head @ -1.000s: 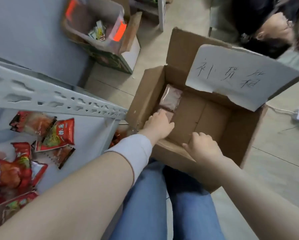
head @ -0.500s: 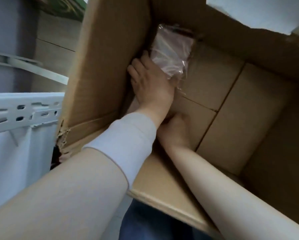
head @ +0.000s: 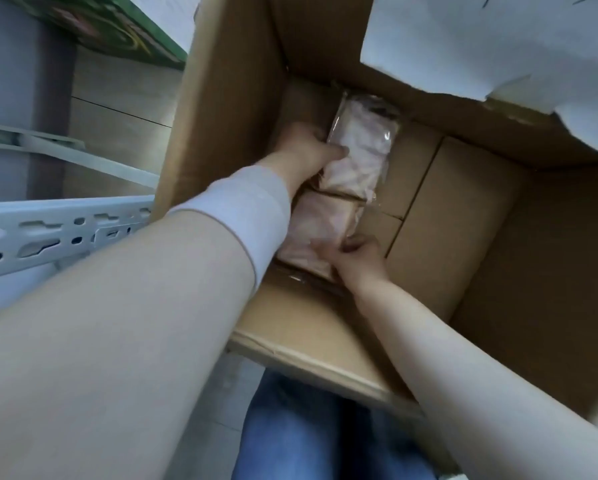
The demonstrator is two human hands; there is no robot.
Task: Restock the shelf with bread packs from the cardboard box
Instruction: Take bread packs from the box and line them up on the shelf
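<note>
— Where were the packs?
— Both inside the cardboard box (head: 228,98), against its left wall. The right hand (head: 354,259) pinched the edge of the nearer bread pack (head: 316,233); beyond, the left hand (head: 306,152) clasped the farther bread pack (head: 359,157).
— Risk?
— Slick wrap: a corner pinch could likely slip, or squeezing could crush the bread.

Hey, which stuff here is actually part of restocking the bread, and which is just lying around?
Job: cardboard box, far bread pack gripped by left hand, near bread pack held by right hand, shelf.
Lying about: white paper on the box flap, green carton.
</note>
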